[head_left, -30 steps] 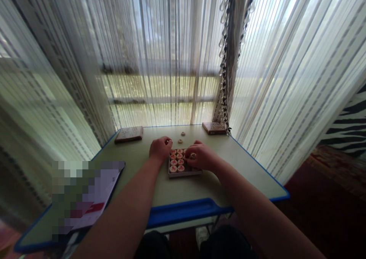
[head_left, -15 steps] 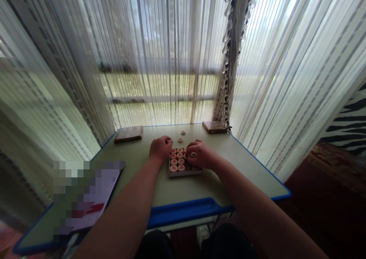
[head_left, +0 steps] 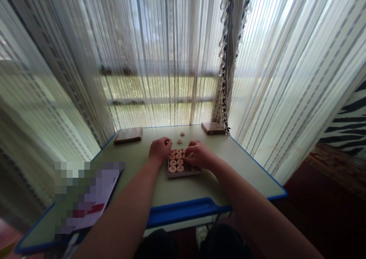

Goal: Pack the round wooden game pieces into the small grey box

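A shallow box (head_left: 184, 174) sits on the table with rows of round, pale xiangqi pieces (head_left: 180, 162) that bear red characters. My right hand (head_left: 198, 153) is over the box's right part, fingers closed on a xiangqi piece (head_left: 192, 155) held tilted above the others. The hand hides much of that side. At the box's far left corner my left hand (head_left: 160, 149) rests with curled fingers; what they hold, if anything, is hidden. Two loose xiangqi pieces, a nearer one (head_left: 179, 141) and a farther one (head_left: 182, 134), lie beyond the box.
A brown, flat box (head_left: 128, 135) lies at the table's far left, and a similar box (head_left: 213, 127) at the far right. A purple-grey sheet or folder (head_left: 105, 198), partly blurred out, is on the left. The table (head_left: 243, 175) has a blue rim. Sheer curtains (head_left: 160, 79) hang behind.
The view has shifted slightly. My right hand stays over the box with the piece in its fingers, and my left hand keeps its place at the corner.
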Action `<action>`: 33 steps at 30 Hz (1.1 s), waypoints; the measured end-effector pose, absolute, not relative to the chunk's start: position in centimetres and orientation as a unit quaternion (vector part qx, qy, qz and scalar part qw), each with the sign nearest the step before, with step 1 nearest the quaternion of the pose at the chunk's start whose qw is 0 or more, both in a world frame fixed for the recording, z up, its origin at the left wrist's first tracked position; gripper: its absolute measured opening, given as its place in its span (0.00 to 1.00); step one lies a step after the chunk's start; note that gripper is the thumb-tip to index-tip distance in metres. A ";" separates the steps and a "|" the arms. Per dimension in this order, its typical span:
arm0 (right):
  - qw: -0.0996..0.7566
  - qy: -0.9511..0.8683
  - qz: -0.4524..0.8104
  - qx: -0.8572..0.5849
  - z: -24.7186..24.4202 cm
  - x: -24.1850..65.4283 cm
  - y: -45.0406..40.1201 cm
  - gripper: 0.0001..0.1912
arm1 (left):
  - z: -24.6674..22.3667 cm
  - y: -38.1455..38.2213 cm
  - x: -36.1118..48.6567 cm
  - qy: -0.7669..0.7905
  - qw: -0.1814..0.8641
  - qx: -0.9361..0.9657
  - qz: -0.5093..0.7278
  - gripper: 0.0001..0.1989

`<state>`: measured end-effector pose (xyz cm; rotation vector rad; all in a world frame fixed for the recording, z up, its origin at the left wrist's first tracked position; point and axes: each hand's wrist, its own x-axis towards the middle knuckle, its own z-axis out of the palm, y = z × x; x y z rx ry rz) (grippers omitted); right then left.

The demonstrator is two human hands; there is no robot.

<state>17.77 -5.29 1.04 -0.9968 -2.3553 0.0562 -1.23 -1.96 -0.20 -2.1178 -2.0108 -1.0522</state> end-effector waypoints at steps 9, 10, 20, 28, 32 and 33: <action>0.318 -0.830 0.006 -0.458 1.1 18.5 -4.6 0.11 | 0.2 -2.3 -1.1 -0.662 0.016 -0.676 -0.324 0.14; 0.316 -0.818 -0.009 -0.481 0.9 18.8 -4.2 0.13 | 0.3 -2.3 -1.1 -0.664 0.015 -0.675 -0.321 0.14; 0.222 -0.800 -0.035 -0.557 0.1 20.1 -3.2 0.12 | 0.0 -2.4 -1.3 -0.647 0.017 -0.685 -0.335 0.15; 0.198 -0.760 -0.012 -0.619 0.7 20.3 -3.8 0.09 | 0.2 -2.4 -1.2 -0.663 0.013 -0.678 -0.317 0.14; 0.220 -0.754 -0.012 -0.618 0.6 20.5 -4.0 0.16 | 0.1 -2.2 -1.3 -0.661 0.019 -0.678 -0.322 0.14; 0.217 -0.758 -0.009 -0.615 0.6 20.5 -4.1 0.16 | 0.0 -2.2 -1.4 -0.662 0.020 -0.676 -0.322 0.14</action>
